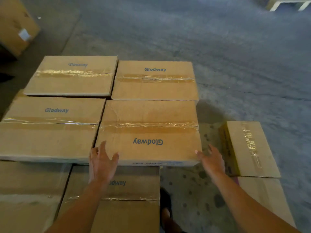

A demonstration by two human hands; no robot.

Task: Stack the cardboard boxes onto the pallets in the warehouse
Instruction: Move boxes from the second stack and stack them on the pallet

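On the grey concrete floor [235,56], a blurred carton [15,26] sits at far left. Taped Glodway boxes lie flat, side by side in one layer. A neighbouring box [48,128] touches the box with upside-down lettering [148,132], which lies at the layer's near right. The left hand [101,162], fingers spread and relaxed, rests on its near left corner. The right hand [212,160], fingers straight, touches its near right corner. Just to the right a smaller box [249,148] lies lower, and a pale pallet [284,4] stands well apart.
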